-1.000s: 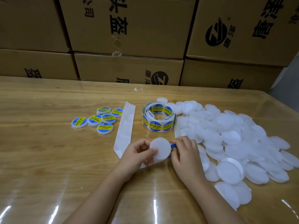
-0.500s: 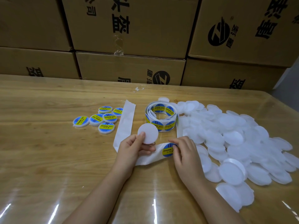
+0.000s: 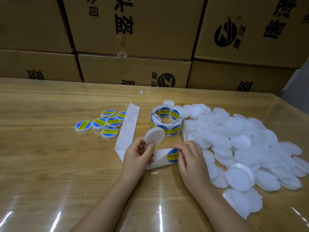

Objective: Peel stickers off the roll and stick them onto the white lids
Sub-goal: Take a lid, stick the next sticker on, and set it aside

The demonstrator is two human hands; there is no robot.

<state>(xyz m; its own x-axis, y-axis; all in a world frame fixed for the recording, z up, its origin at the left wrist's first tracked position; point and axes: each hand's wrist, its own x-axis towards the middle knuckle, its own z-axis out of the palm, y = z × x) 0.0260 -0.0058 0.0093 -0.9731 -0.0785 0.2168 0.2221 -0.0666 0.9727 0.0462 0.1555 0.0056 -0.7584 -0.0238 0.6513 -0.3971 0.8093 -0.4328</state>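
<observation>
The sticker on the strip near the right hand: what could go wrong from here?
The right hand picks at only one edge of the sticker, so it may crease or fold onto itself as it lifts. The left hand pinches the white lid tilted, by its rim; the sticker could land off-centre, or the lid could slip.

Blocked right of the sticker roll (image 3: 167,122) by a heap of white lids (image 3: 242,139), behind it by stacked cartons (image 3: 133,71), just left by backing strip (image 3: 129,129) and labelled lids (image 3: 109,132); open tabletop (image 3: 41,156) farther left.
</observation>
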